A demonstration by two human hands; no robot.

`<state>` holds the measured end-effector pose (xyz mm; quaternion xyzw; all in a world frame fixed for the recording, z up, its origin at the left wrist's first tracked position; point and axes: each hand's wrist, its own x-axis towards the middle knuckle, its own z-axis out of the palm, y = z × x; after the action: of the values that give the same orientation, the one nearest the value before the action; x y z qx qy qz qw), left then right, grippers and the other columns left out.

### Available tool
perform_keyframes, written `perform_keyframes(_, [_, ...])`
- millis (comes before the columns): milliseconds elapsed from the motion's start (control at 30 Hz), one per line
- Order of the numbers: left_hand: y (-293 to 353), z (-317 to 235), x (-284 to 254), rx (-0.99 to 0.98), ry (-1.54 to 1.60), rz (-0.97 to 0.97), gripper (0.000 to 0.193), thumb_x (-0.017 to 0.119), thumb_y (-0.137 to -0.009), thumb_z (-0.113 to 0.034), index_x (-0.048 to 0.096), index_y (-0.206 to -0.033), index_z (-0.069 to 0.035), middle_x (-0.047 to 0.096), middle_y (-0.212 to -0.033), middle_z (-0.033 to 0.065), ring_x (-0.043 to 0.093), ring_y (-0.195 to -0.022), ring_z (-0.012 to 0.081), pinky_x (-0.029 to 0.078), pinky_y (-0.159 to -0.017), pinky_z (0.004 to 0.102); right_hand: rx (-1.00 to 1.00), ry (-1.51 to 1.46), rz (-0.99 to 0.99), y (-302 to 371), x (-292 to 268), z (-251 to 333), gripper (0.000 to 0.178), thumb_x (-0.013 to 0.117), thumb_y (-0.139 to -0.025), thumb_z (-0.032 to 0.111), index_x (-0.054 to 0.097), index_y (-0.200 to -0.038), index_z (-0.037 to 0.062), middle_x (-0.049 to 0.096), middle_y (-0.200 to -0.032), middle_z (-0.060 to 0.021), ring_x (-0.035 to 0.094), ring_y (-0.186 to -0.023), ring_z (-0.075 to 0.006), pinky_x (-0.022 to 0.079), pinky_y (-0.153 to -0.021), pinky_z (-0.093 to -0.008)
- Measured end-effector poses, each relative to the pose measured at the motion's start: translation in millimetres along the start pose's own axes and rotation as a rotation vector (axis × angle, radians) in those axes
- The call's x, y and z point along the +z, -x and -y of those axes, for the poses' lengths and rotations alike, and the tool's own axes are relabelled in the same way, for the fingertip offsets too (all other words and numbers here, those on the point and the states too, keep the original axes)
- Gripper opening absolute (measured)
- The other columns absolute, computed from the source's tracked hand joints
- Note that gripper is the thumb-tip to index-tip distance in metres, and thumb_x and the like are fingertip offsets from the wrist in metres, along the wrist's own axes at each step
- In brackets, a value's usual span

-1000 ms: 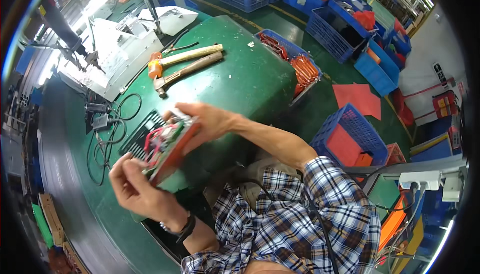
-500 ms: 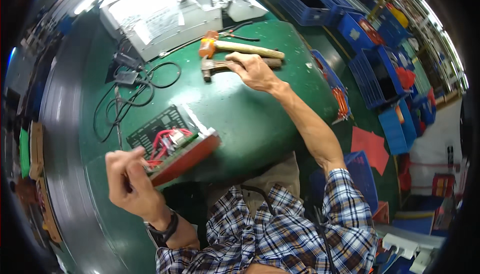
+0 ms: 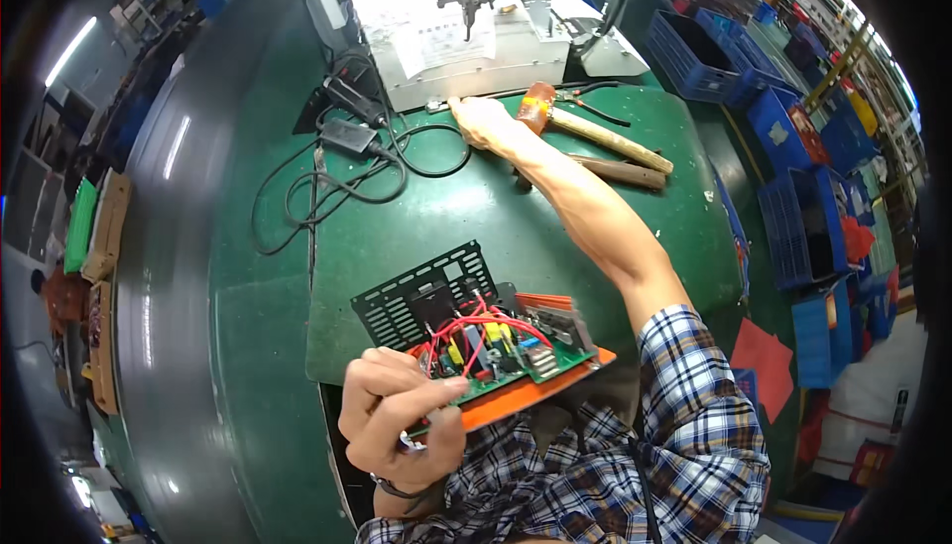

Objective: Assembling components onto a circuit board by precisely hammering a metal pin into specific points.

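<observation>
My left hand [image 3: 405,415] grips the near left corner of an opened electronic unit [image 3: 496,346], tilted above the bench's near edge. Its orange casing holds a green circuit board with red wires and yellow parts, and a black slotted panel [image 3: 428,294] stands on its far side. At the foot of a white machine, my right hand [image 3: 483,123] has its fingers closed at the end of a thin metal tool [image 3: 436,105], whose kind I cannot make out. Beside that forearm lie an orange-headed mallet [image 3: 605,137] and a hammer [image 3: 625,172], its head partly hidden by the arm.
The white machine [image 3: 446,78] stands at the back of the green bench [image 3: 357,217]. A black cable with an adapter [image 3: 349,135] lies coiled at left. Pliers [image 3: 595,108] rest behind the mallet. Blue crates [image 3: 694,53] stand on the floor at right.
My right hand has gone from above the hammer to the thin tool by the machine, leftward along the bench. My left hand has turned the unit, showing more of its board. The view has shifted.
</observation>
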<state>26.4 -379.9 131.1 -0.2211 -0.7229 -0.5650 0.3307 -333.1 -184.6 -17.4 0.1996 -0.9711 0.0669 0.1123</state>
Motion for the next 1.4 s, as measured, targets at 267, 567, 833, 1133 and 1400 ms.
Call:
perform_keyframes(267, [10.0,-2.4,-12.7,-0.034,0.014,0.003,0.04,0.071,-0.09,-0.043,0.069,-0.077,-0.005,0.046,-0.073,0.0028,0.048,-0.063,0.016,0.034,-0.056,0.0299,-0.115,-0.17,-0.063,93.8,-55.0,8.5,0.034,0.062,-0.092,0.015,0.056,-0.123,0.0025,0.066,-0.104,-0.0209,0.066,-0.097,-0.0391,0.053,-0.086,-0.047])
perform_keyframes(567, [22.0,-14.8,-9.1,-0.05,-0.046,-0.018,0.041,0.069,-0.091,-0.048,0.065,-0.076,-0.009,0.045,-0.075,0.0016,0.048,-0.065,0.0156,0.034,-0.059,0.031,0.023,-0.283,-0.095,223.6,-72.9,-6.7,0.036,0.072,-0.087,0.016,0.057,-0.118,0.0039,0.065,-0.099,-0.0183,0.065,-0.091,-0.0382,0.053,-0.08,-0.0448])
perform_keyframes(833, [23.3,-10.2,-9.8,0.041,0.023,0.003,0.011,0.075,-0.079,-0.017,0.072,-0.081,-0.006,0.05,-0.08,0.0044,0.048,-0.066,0.0174,0.037,-0.058,0.0313,-0.023,-0.28,-0.169,243.5,-79.4,-35.5,0.032,0.064,-0.09,0.01,0.064,-0.121,0.0034,0.069,-0.105,-0.0183,0.068,-0.094,-0.0362,0.055,-0.086,-0.0435])
perform_keyframes(1133, [-25.6,-10.7,-7.5,-0.01,-0.234,0.085,0.006,0.075,-0.079,-0.001,0.073,-0.083,0.0,0.059,-0.083,0.0082,0.053,-0.073,0.0194,0.039,-0.063,0.0304,-0.269,0.397,-0.034,226.5,-78.9,-128.3,0.007,0.052,-0.089,0.007,0.057,-0.088,0.002,0.064,-0.072,-0.012,0.07,-0.069,-0.0272,0.055,-0.058,-0.04])
perform_keyframes(1400, [-35.3,-46.9,6.7,0.444,-0.674,0.347,0.023,0.077,-0.076,-0.006,0.071,-0.098,0.0,0.065,-0.09,0.0088,0.063,-0.082,0.0255,0.049,-0.077,0.0384,0.131,-0.331,-0.507,230.5,-131.5,-47.9,0.025,0.053,-0.101,0.008,0.046,-0.124,0.0017,0.055,-0.061,-0.0126,0.059,-0.051,-0.0231,0.045,-0.049,-0.0401])
